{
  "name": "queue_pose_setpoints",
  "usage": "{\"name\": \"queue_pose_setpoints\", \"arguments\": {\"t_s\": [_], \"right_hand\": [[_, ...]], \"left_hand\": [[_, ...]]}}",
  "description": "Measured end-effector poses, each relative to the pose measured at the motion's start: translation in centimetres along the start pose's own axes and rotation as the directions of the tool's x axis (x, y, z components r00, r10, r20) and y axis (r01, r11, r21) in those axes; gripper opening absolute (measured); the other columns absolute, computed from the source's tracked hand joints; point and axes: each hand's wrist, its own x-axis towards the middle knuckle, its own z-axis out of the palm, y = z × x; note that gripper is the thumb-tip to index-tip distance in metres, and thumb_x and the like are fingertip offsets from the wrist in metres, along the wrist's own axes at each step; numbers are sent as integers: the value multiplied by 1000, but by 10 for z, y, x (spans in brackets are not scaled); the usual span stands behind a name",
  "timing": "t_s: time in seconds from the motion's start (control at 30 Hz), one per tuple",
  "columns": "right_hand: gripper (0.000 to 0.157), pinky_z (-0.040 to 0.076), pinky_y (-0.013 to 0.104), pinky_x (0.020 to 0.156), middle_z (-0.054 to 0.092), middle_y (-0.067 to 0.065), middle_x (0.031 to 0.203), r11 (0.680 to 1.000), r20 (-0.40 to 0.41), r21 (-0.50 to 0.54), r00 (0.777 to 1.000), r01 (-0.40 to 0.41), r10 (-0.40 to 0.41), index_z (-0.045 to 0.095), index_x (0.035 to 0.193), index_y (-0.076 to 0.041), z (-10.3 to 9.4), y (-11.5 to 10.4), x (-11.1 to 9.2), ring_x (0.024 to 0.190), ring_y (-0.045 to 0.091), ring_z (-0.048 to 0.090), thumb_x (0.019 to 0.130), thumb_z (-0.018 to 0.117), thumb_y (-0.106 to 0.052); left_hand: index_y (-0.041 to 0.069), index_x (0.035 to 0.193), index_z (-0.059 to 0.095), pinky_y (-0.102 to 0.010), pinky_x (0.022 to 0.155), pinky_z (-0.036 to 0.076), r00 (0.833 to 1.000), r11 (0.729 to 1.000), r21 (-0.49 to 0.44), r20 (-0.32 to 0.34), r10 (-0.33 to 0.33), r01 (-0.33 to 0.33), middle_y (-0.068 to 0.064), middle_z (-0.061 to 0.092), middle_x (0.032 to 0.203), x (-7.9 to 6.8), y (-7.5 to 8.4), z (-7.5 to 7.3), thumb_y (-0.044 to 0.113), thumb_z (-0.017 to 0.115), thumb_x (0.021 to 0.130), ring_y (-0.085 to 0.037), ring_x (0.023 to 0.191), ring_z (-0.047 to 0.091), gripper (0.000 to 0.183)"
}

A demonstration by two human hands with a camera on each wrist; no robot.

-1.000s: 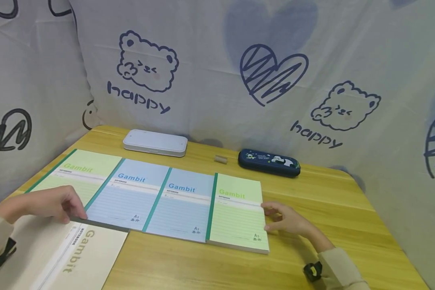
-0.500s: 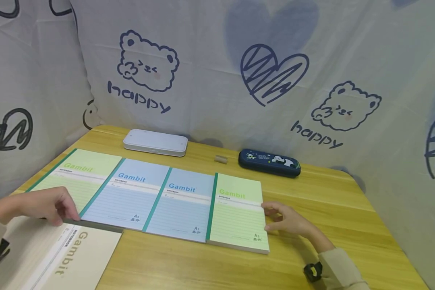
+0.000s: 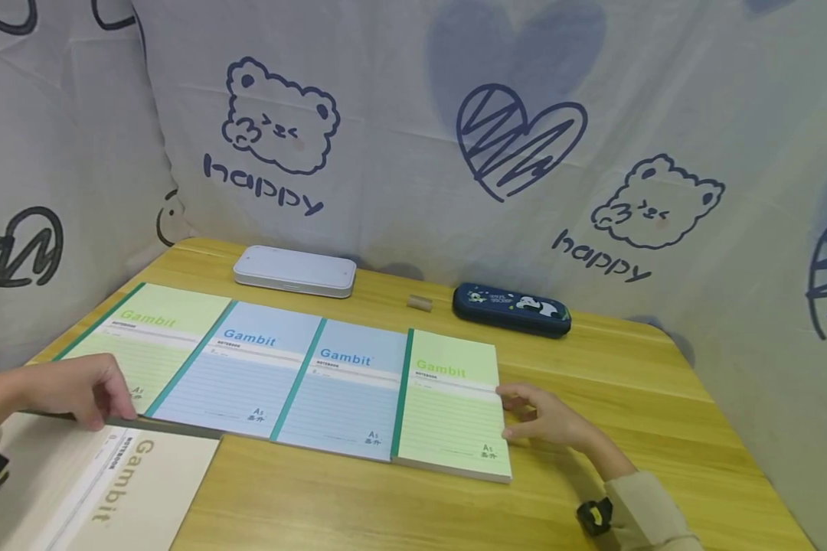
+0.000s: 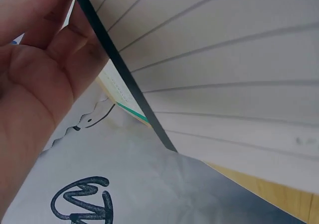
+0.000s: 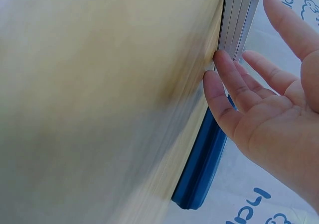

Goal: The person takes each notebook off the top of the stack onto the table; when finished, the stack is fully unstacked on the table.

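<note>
In the head view my left hand [image 3: 76,390] grips the dark-spined edge of a cream "Gambit" notebook [image 3: 131,490], its thumb and fingers at the spine. The left wrist view shows that hand [image 4: 40,79] against the dark spine [image 4: 130,79] of the notebook. Behind it lies a row of notebooks: a green one [image 3: 179,302] partly covered by the hand, two blue ones [image 3: 241,383] [image 3: 354,405], and a green one [image 3: 448,413] at the right end. My right hand [image 3: 547,417] touches that last notebook's right edge, fingers extended in the right wrist view [image 5: 279,104].
Along the back of the wooden table [image 3: 358,505] lie a white case [image 3: 295,269], a small brown block [image 3: 420,303] and a dark blue panda pencil case [image 3: 511,309]. A printed cloth [image 3: 400,138] hangs behind the table and at its sides.
My left hand has moved left with the cream notebook, uncovering more of the left green notebook's lower corner and the first blue one. My right hand and the row have stayed put.
</note>
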Motion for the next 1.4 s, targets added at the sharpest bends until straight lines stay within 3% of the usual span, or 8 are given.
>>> {"name": "queue_pose_setpoints", "arguments": {"t_s": [0.1,0.33,0.53,0.6,0.8,0.97,1.07,1.4], "right_hand": [[62,39,48,87,43,26,123,1000,-2,0,1000,-3,3,41,126,8,0,0,-1,106,39,45,77,70,-16],[62,39,49,87,43,26,123,1000,-4,-1,1000,-7,7,41,126,9,0,2,-1,106,38,45,77,70,-17],[62,40,48,86,42,27,123,1000,-1,-3,1000,9,-9,41,126,9,1,2,-2,106,39,46,78,70,-17],[62,40,49,86,42,27,123,1000,-1,-5,1000,9,-9,41,126,9,1,3,-2,107,39,45,77,70,-17],[62,40,48,86,43,26,123,1000,2,-9,1000,-4,4,41,126,8,0,3,-1,107,38,45,77,70,-16],[62,40,48,86,43,27,123,1000,2,-8,1000,0,0,41,126,9,0,2,-2,107,39,45,77,70,-15],[62,40,48,86,42,28,123,1000,5,-5,1000,11,-11,40,126,10,0,1,-2,107,40,45,77,70,-14],[61,39,50,87,40,29,126,1000,14,-2,1000,13,-13,39,127,10,-1,-5,-2,108,41,45,78,69,-13]], "left_hand": [[1,86,71,-19,49,38,1000,1000,-1,-6,-8,8,5,63,75,-1,-1,-1,-14,65,60,-2,60,46,30],[-4,86,69,-20,53,40,994,994,35,-34,-105,106,1,63,76,-2,2,-3,-16,64,62,-5,62,48,28],[0,88,70,-20,51,41,998,998,24,0,66,-66,6,60,72,1,-2,-7,-14,60,63,-5,62,49,30],[-3,88,68,-21,53,43,996,996,12,-8,90,-90,4,60,71,2,-2,-7,-14,59,65,-5,62,49,27],[-12,89,61,-23,58,47,998,999,-27,-62,32,-34,0,61,76,9,5,-5,-12,58,70,-8,66,53,19],[-12,94,59,-23,62,47,996,1000,-21,-83,21,-23,-2,61,81,20,14,-2,-7,60,74,-9,69,53,20],[-10,98,60,-22,64,46,995,1000,-17,-100,-21,20,-5,60,84,27,23,-1,-3,62,77,-10,71,53,22],[-11,110,54,-23,71,47,972,994,-56,-210,-106,96,-11,60,93,54,52,9,9,65,80,-16,79,55,38]]}}
